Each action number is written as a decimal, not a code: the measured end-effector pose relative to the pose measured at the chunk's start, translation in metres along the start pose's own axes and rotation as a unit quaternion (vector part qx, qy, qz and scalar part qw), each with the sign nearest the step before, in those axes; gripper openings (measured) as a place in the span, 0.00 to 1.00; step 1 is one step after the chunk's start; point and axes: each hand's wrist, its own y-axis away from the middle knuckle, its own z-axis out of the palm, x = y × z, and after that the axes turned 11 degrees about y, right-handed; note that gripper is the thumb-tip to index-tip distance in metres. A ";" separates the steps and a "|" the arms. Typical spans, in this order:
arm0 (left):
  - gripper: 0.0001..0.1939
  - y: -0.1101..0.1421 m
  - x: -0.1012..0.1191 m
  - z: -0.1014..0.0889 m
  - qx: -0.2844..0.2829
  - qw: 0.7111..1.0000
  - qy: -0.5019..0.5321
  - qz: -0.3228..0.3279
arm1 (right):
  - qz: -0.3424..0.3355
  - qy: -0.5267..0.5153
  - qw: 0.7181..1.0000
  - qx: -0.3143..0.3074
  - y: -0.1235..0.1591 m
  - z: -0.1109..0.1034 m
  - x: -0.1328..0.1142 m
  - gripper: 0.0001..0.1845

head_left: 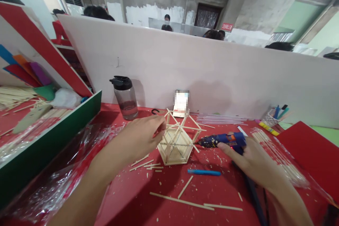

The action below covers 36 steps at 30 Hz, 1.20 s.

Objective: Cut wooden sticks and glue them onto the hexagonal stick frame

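1. right hand wrapped round the blue hot-glue gun, nozzle by the pale wooden-stick hexagonal frame on the red table.
2. left hand half-curled at frame's left; cannot tell if gripping.
3. likely gluing joints; next calls for steadiness.

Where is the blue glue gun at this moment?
In the head view, the glue gun is right of centre, in the right hand, pointing left toward the stick frame.

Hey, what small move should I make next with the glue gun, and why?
Probably dab glue at the stick frame's right corner: your right hand holds the glue gun with its nozzle pointing there, and your left hand is at the opposite side.
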 end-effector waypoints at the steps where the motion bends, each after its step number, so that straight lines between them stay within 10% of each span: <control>1: 0.10 0.000 0.003 0.000 0.006 1.000 0.000 0.007 | -0.002 -0.001 1.000 0.001 0.000 0.000 0.000 0.22; 36: 0.16 -0.007 0.022 0.029 -0.038 0.997 -0.048 0.036 | 0.038 -0.101 0.991 -0.076 -0.001 -0.003 0.015 0.22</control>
